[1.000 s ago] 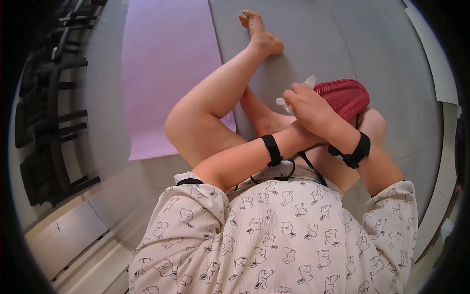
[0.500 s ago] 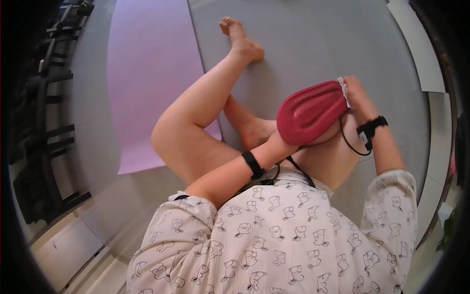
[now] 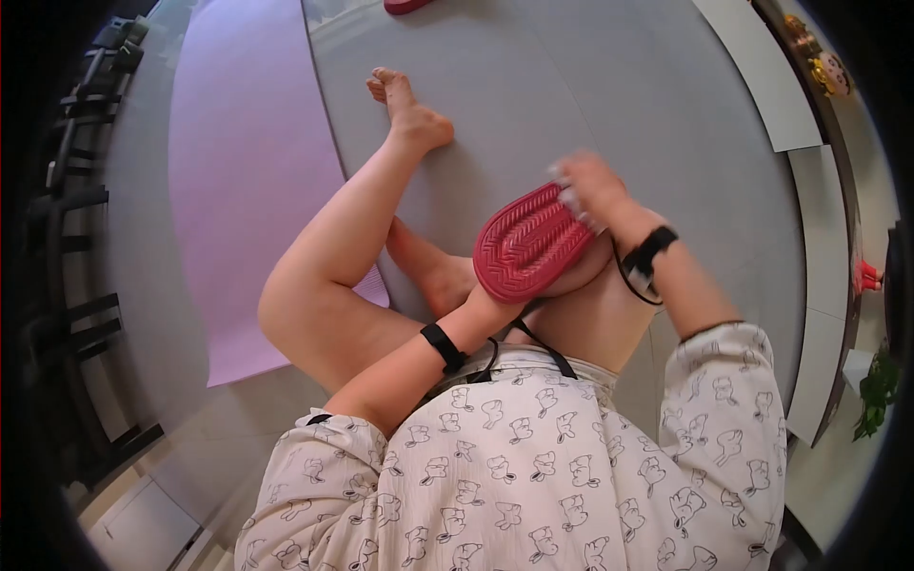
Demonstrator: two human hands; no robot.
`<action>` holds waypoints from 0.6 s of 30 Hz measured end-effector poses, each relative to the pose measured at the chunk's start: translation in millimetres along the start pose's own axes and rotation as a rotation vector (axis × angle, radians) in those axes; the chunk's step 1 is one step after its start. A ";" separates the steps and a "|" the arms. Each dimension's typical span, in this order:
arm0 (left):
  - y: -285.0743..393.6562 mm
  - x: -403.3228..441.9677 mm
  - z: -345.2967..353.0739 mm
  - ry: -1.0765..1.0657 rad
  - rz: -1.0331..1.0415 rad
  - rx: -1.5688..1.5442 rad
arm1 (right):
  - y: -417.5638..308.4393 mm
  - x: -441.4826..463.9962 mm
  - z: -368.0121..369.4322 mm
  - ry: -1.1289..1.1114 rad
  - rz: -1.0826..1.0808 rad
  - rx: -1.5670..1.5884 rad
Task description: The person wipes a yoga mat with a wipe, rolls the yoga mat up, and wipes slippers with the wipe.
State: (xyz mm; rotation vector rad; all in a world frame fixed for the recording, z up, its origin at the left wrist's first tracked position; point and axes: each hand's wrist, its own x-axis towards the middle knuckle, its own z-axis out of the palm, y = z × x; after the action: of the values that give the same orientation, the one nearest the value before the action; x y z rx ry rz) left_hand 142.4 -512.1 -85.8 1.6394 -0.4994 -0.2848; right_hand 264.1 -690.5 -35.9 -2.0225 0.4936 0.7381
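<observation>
A red slipper (image 3: 533,246) is held over my bent leg, its grooved herringbone sole facing up. My left hand (image 3: 497,306) supports it from the near end; the fingers are hidden behind the slipper. At the slipper's far right end, my right hand (image 3: 592,186) is closed around a crumpled white tissue (image 3: 571,198), which touches the edge of the sole. Motion blurs the right hand a little. Each wrist wears a black strap, and a black cord hangs by the right one.
A pink-purple mat (image 3: 252,171) lies on the grey floor (image 3: 533,95) at the left. Another red item (image 3: 407,5) shows at the top edge. Black racks (image 3: 90,257) stand far left. White cabinets (image 3: 762,67), a plant (image 3: 876,390) and small figurines (image 3: 830,74) line the right.
My right hand with the tissue moved from above my left wrist to the slipper's far right end. The slipper has turned in my left hand's hold. The whole view has shifted right.
</observation>
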 end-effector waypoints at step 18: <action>-37.8 -9.0 -6.9 -0.176 -0.306 -0.629 | 86.2 11.9 -147.6 0.256 -0.178 0.647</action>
State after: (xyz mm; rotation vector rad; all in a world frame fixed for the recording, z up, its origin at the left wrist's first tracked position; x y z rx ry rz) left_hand 143.5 -499.1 -123.1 1.0712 -0.2467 -0.7398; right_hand 267.3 -861.8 -35.3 -1.5215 0.5983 0.1678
